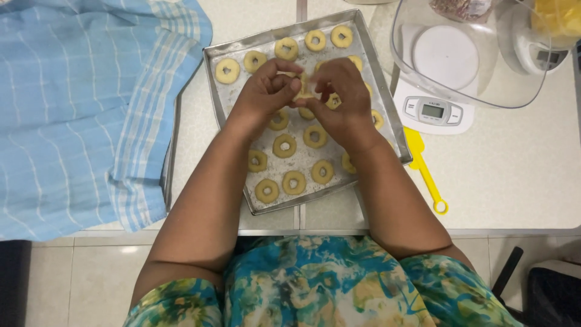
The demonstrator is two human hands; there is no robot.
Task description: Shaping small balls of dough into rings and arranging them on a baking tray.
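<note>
A square metal baking tray (213, 60) lies on the white counter, dusted with flour and holding several pale yellow ring-shaped dough pieces (284, 146). Both hands meet above the tray's middle. My left hand (265, 92) and my right hand (340, 91) pinch one small piece of yellow dough (302, 88) between their fingertips. The palms hide several rings beneath them.
A blue striped cloth (85, 109) covers the left of the counter, partly over another tray edge (168, 151). A white kitchen scale (434, 112) under a clear plastic bowl (460, 60) stands at the right. A yellow spatula (425, 169) lies beside the tray.
</note>
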